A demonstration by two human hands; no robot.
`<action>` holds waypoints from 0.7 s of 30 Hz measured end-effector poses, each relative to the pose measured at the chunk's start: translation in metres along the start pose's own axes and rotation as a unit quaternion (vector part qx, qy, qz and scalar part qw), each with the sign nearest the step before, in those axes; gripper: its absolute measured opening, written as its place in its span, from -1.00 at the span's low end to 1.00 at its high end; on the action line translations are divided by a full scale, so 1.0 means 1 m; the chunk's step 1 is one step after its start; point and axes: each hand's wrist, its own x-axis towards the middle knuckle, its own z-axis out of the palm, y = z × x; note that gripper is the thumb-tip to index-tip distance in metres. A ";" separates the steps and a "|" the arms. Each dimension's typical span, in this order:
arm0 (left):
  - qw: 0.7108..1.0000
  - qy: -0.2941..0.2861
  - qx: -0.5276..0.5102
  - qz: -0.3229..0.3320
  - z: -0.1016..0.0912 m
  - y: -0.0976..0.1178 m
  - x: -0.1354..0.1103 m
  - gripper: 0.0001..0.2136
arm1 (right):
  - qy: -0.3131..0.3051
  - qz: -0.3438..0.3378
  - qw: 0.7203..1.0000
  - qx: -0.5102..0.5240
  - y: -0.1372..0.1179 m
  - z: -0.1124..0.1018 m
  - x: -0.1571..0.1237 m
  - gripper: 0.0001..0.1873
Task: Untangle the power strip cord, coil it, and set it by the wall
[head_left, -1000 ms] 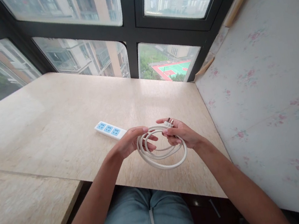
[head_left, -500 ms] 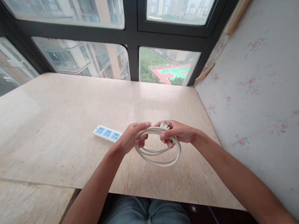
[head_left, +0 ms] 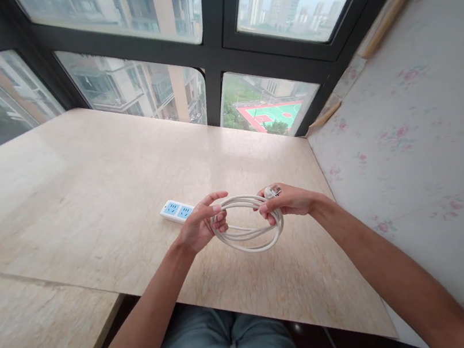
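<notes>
A white power cord (head_left: 264, 246) is wound into several loops between my two hands, above the stone surface. My left hand (head_left: 204, 222) is closed on the left side of the coil, its index finger stretched out over the top. The right side of the coil sits in the grip of my right hand (head_left: 286, 199). The plug (head_left: 272, 192) sticks out at the top of that hand, its metal prongs pointing right. Behind my left hand lies a white power strip (head_left: 176, 210) with blue socket faces; its right end is hidden by the hand.
The beige marble-patterned surface (head_left: 97, 176) reaches back to dark window frames (head_left: 214, 98). A wall with floral paper (head_left: 410, 170) rises on the right. A seam and a lower-left slab edge (head_left: 104, 338) lie near my legs (head_left: 222, 344).
The plug has turned to point right, and my right hand has shifted slightly right. My left index finger has lifted away from the coil. The power strip appears further right, more covered by my left hand.
</notes>
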 end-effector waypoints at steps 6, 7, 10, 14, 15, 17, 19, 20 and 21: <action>0.997 0.012 -0.056 0.047 0.005 -0.010 -0.004 -0.46 | 0.011 -0.007 1.000 0.021 0.000 -0.007 -0.002 -0.71; 0.995 0.026 -0.079 0.062 0.005 -0.014 -0.006 -0.46 | 0.020 -0.012 0.999 0.028 0.000 -0.007 -0.002 -0.71; 0.980 0.068 -0.163 0.096 0.007 -0.032 -0.007 -0.51 | 0.053 -0.031 0.996 0.059 0.003 -0.004 0.004 -0.71; 0.956 0.081 -0.250 0.131 0.018 -0.052 -0.007 -0.60 | 0.132 -0.061 0.979 0.141 0.013 0.002 0.019 -0.73; 0.954 0.078 -0.254 0.139 0.022 -0.054 -0.006 -0.61 | 0.148 -0.062 0.973 0.169 0.016 0.004 0.023 -0.74; 0.955 0.079 -0.246 0.148 0.029 -0.056 -0.004 -0.61 | 0.165 -0.059 0.960 0.219 0.020 0.005 0.029 -0.77; 0.954 0.094 -0.244 0.145 0.034 -0.056 -0.002 -0.63 | 0.175 -0.062 0.948 0.256 0.023 0.006 0.032 -0.80; 0.952 0.106 -0.251 0.140 0.035 -0.056 0.000 -0.64 | 0.181 -0.066 0.943 0.270 0.024 0.007 0.033 -0.81; 0.948 0.120 -0.262 0.133 0.036 -0.058 0.001 -0.66 | 0.186 -0.070 0.939 0.281 0.025 0.008 0.034 -0.83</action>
